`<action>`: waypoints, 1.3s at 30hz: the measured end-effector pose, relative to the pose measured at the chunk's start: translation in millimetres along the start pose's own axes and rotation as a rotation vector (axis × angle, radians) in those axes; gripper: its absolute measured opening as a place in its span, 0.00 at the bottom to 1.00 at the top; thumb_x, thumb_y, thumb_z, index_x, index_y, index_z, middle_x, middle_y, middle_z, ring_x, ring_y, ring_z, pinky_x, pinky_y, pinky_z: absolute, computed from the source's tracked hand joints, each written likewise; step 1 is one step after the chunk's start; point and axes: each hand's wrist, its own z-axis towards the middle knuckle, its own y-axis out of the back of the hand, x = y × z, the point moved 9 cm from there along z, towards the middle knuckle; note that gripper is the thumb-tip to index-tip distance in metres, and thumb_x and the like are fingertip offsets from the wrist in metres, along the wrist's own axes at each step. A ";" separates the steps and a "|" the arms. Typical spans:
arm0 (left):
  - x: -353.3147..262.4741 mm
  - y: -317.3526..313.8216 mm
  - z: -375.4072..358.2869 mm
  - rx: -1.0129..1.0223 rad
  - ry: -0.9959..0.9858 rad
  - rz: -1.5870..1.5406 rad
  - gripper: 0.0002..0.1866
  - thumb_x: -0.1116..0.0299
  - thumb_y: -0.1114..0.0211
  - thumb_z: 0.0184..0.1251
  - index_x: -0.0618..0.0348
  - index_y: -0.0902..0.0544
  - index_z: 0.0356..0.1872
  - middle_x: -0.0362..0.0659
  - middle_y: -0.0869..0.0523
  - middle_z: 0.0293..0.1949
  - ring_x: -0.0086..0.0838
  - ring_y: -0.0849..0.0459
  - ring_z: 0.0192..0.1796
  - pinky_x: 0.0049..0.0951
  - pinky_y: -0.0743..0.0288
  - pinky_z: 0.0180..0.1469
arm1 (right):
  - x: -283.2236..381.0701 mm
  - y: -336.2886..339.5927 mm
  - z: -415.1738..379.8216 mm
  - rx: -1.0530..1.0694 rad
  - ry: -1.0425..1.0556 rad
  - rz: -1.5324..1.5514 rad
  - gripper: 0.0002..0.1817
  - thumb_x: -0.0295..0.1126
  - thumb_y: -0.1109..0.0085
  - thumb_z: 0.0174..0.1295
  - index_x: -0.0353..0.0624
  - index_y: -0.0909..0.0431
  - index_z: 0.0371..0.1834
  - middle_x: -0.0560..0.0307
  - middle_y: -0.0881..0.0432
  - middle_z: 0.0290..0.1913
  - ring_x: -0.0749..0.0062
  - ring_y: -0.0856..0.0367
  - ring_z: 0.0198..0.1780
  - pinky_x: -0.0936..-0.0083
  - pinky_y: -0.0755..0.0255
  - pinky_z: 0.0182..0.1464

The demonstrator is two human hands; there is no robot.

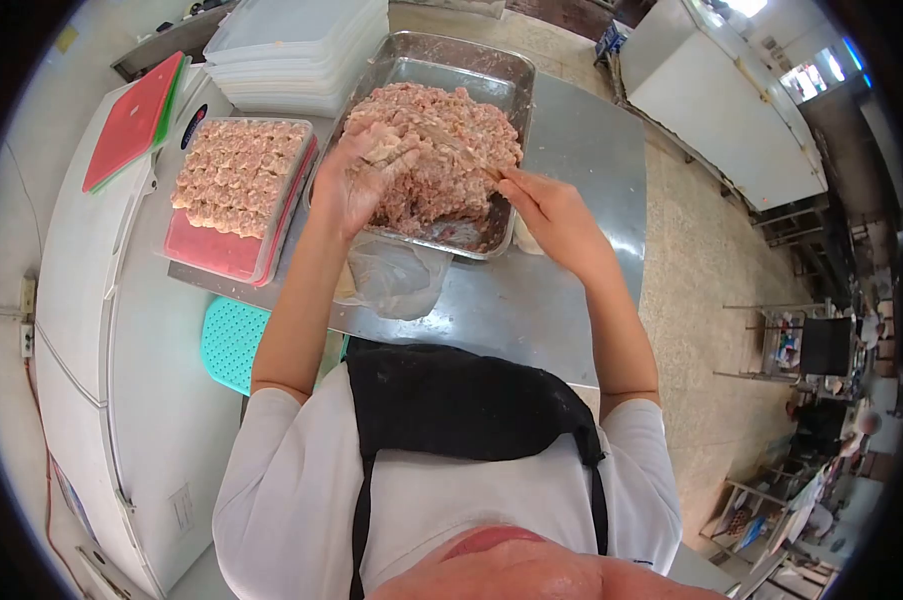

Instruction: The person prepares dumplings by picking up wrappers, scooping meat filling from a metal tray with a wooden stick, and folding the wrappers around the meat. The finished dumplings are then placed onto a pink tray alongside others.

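Observation:
A large metal tray (516,72) holds a heap of minced meat filling (451,150). My left hand (351,190) is over its left side, blurred by motion. In its curled fingers is a pale, thin piece that looks like a dumpling wrapper (389,152), partly lost against the meat. At the tray's right edge, my right hand (551,212) is closed round the end of a thin, flat filling stick (492,173), which points left over the meat. Rows of filled dumplings (239,170) sit in a clear container with a red base (206,248), left of the tray.
Stacked white lidded trays (291,60) stand at the back left. Red and green lids (136,125) lie on the white freezer (81,290). A plastic bag (401,280) rests at the front of the steel table (581,310). A turquoise stool (233,345) is below.

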 end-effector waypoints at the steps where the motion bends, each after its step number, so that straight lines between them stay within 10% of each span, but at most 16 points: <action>1: 0.0 -4.2 -4.1 -0.004 -0.010 0.002 0.27 0.65 0.34 0.62 0.63 0.31 0.60 0.52 0.28 0.62 0.43 0.27 0.62 0.46 0.33 0.65 | -1.5 3.2 -0.4 0.004 0.010 0.004 0.17 0.38 0.48 0.69 0.38 0.21 0.52 0.46 0.17 0.37 0.54 0.18 0.37 0.68 0.24 0.38; 7: -24.4 -69.1 -16.0 0.227 -0.419 1.226 0.34 0.76 0.28 0.52 0.59 0.30 0.63 0.44 0.23 0.57 0.28 0.25 0.59 0.30 0.30 0.61 | -13.4 -1.7 -12.0 0.367 -0.229 0.200 0.18 0.38 0.48 0.69 0.35 0.22 0.53 0.40 0.17 0.44 0.51 0.17 0.42 0.68 0.25 0.47; 9: 8.1 -56.4 -7.7 0.352 0.088 1.206 0.28 0.72 0.24 0.49 0.61 0.22 0.55 0.44 0.19 0.53 0.29 0.23 0.57 0.31 0.30 0.61 | -6.0 -1.1 -9.4 0.262 -0.006 0.126 0.18 0.38 0.47 0.68 0.35 0.21 0.52 0.40 0.17 0.42 0.50 0.17 0.42 0.66 0.25 0.47; 15: 1.4 -37.6 5.3 0.202 0.123 1.686 0.27 0.60 0.24 0.49 0.65 0.19 0.49 0.51 0.19 0.54 0.34 0.23 0.58 0.32 0.33 0.63 | -58.6 -34.5 11.5 0.328 -0.008 0.106 0.16 0.37 0.46 0.67 0.40 0.20 0.51 0.44 0.17 0.41 0.49 0.18 0.43 0.65 0.25 0.47; 18: 3.7 4.1 20.7 0.148 -0.056 1.386 0.31 0.55 0.25 0.48 0.66 0.20 0.50 0.55 0.20 0.55 0.38 0.24 0.61 0.32 0.34 0.64 | -37.2 -13.5 10.7 0.085 0.016 -0.203 0.14 0.38 0.47 0.67 0.44 0.20 0.51 0.46 0.17 0.39 0.49 0.19 0.42 0.62 0.25 0.45; 25: -15.7 8.2 5.8 0.025 -0.044 1.504 0.29 0.66 0.30 0.51 0.62 0.25 0.57 0.46 0.22 0.56 0.33 0.26 0.61 0.32 0.37 0.65 | -115.0 -52.7 -2.5 0.352 -0.135 -0.279 0.14 0.37 0.48 0.67 0.48 0.22 0.53 0.47 0.19 0.33 0.48 0.20 0.39 0.57 0.26 0.43; 30: -31.7 -57.1 -25.1 0.374 -0.264 1.396 0.30 0.64 0.26 0.49 0.57 0.24 0.56 0.48 0.23 0.60 0.40 0.28 0.64 0.36 0.38 0.67 | -44.4 -14.1 -17.2 0.192 -0.116 0.294 0.16 0.37 0.47 0.69 0.39 0.20 0.53 0.44 0.17 0.46 0.58 0.17 0.47 0.73 0.27 0.51; 34: -19.0 -33.2 -29.9 0.498 -0.139 1.606 0.27 0.61 0.26 0.50 0.58 0.22 0.52 0.49 0.21 0.57 0.39 0.26 0.62 0.35 0.36 0.65 | 5.2 -47.4 -15.6 0.334 -0.069 0.189 0.16 0.37 0.44 0.67 0.39 0.20 0.52 0.45 0.16 0.44 0.58 0.16 0.43 0.73 0.26 0.47; 39: -58.6 -0.3 -39.5 0.184 -0.160 1.500 0.24 0.60 0.23 0.49 0.62 0.20 0.44 0.48 0.16 0.47 0.37 0.21 0.54 0.32 0.32 0.61 | 63.3 -30.5 -2.4 0.146 0.007 -0.277 0.14 0.38 0.42 0.64 0.44 0.18 0.49 0.49 0.16 0.38 0.51 0.18 0.38 0.66 0.25 0.39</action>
